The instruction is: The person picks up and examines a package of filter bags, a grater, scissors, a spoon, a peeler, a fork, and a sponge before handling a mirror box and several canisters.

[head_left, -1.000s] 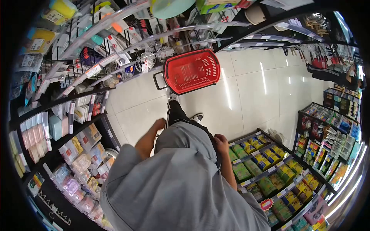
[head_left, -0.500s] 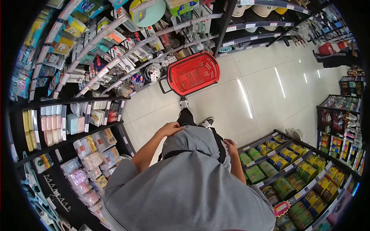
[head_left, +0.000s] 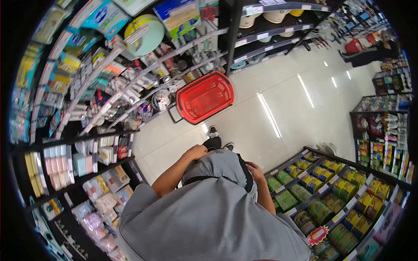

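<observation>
Grey cloth [head_left: 213, 167] bulges at my waist, with a black strap [head_left: 244, 172] along its right side. My left hand [head_left: 196, 152] is at the upper left of this cloth, its fingers bent against the edge. My right hand [head_left: 256, 171] is beside the strap with curled fingers; what lies between them is too small to make out. A red shopping basket [head_left: 205, 98] with a black handle stands on the floor ahead of my shoes, out of reach of both hands.
Shelves of packaged goods [head_left: 104, 95] rise at the left and ahead. Green and yellow cans [head_left: 300, 191] fill a low shelf at the right. A person [head_left: 374, 54] in dark clothes is at the upper right. Pale tiled floor [head_left: 248, 126] runs between the shelves.
The basket and shelves ahead appear lower and further left as the view shifts. My left hand has moved slightly down the picture; my right hand remains by the strap.
</observation>
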Demonstrator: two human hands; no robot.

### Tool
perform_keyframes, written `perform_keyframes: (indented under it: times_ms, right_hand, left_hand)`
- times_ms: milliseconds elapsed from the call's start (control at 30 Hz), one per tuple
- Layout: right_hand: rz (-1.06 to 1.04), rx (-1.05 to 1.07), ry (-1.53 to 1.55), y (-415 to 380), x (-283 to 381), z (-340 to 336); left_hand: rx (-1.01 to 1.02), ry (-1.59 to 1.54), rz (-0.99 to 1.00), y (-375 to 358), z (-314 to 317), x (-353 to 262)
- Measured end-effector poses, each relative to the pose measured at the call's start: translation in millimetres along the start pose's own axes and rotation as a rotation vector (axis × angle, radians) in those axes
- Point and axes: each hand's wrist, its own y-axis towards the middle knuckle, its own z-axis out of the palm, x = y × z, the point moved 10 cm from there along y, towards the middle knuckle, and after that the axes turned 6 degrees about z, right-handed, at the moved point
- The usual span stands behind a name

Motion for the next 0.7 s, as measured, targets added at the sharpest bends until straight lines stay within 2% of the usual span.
perform_keyframes:
  times_ms: [67, 133, 200, 233, 300, 400, 500, 633, 700]
  right_hand:
    - [-0.03, -0.043, -0.025, -1.0, 8.9, -7.7]
    - [-0.171, -0.068, -0.122, 5.3, 26.3, -11.2]
    - [-0.073, -0.185, -0.339, 7.8, 33.2, -22.0]
    - [-0.079, -0.192, -0.341, 13.0, 37.9, -24.6]
    - [-0.289, -0.387, -0.544, 5.9, 73.8, -31.8]
    - [-0.212, -0.403, -0.634, 11.3, 95.5, -45.1]
    - [-0.211, -0.314, -0.688, 26.4, 118.8, -45.1]
    - [-0.334, -0.16, -0.874, 54.5, 151.2, -43.3]
    - [-0.35, -0.088, -0.949, 62.6, 167.3, -49.7]
  left_hand:
    - [0.053, 0.076, 0.022, 22.2, -4.5, -5.7]
    - [0.138, 0.06, 0.037, 30.4, -6.3, -6.9]
    - [0.127, 0.036, 0.059, 33.2, -14.7, -1.4]
    - [0.093, -0.006, 0.104, 33.0, -21.5, -2.5]
    - [0.042, -0.061, 0.16, 32.1, -32.4, -4.9]
    - [-0.012, -0.112, 0.175, 35.5, -40.4, -2.3]
    - [-0.056, -0.097, 0.178, 35.3, -50.1, -6.6]
    - [-0.112, -0.222, 0.161, 22.3, -55.6, -12.8]
    - [-0.104, -0.286, 0.074, 16.1, -54.7, -21.7]
